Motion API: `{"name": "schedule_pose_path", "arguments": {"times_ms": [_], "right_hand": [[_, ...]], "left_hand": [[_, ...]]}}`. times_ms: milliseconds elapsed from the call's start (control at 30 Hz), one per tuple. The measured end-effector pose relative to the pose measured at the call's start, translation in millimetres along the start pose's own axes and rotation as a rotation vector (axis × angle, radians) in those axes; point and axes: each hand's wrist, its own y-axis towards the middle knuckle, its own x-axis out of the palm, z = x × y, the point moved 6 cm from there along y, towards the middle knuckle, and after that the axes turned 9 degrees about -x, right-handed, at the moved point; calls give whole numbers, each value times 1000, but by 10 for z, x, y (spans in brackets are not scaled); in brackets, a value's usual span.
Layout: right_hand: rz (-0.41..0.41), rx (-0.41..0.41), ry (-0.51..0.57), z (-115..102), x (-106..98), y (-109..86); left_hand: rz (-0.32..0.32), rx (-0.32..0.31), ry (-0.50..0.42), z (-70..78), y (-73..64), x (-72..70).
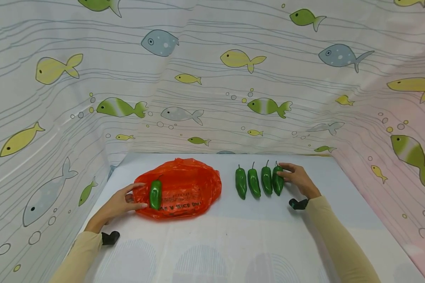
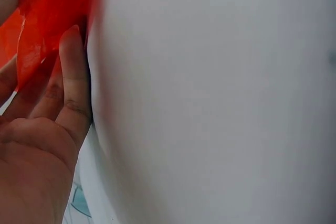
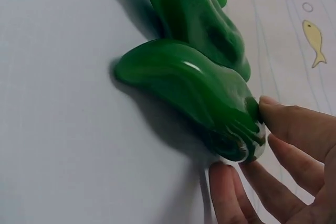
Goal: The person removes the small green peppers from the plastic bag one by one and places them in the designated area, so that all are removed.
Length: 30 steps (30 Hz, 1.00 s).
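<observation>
A crumpled red plastic bag (image 1: 207, 188) lies spread with its mouth open on the white table, and a glossy green chili pepper (image 1: 156, 195) rests in its left part. My left hand (image 1: 118, 202) touches the bag's left edge, thumb and fingers spread apart; in the left wrist view, red plastic (image 2: 39, 40) drapes over fairly straight fingers. Several green chili peppers stand in a row to the bag's right, stems pointing away. My right hand (image 1: 297, 177) pinches the rightmost green chili pepper (image 3: 184, 85) near its stem end. Its neighbour (image 3: 194, 19) lies close beside it.
The other chili peppers in the row are at the left (image 1: 241, 182), second (image 1: 254, 183) and third (image 1: 267, 181) places. A fish-patterned curtain (image 1: 212, 90) rises behind the table (image 1: 212, 243) and on both sides. Black wrist cameras sit on both arms.
</observation>
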Motion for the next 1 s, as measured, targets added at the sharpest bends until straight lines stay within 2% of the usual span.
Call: {"name": "schedule_pose_path", "arguments": {"times_ms": [300,567,733,1000], "right_hand": [[74,-25,-107,-74,-61,-47],[114,-47,-191,-290,-43,-47],[103,-84,-177,-482,88,-23],[43,-147,-177,-749,456,12]], "left_hand": [[5,-13,3,-14,-13,2],[13,-4,17,-25,9,0],[10,-6,16,-30,14,4],[7,-21,-12,-13,4,3]]}}
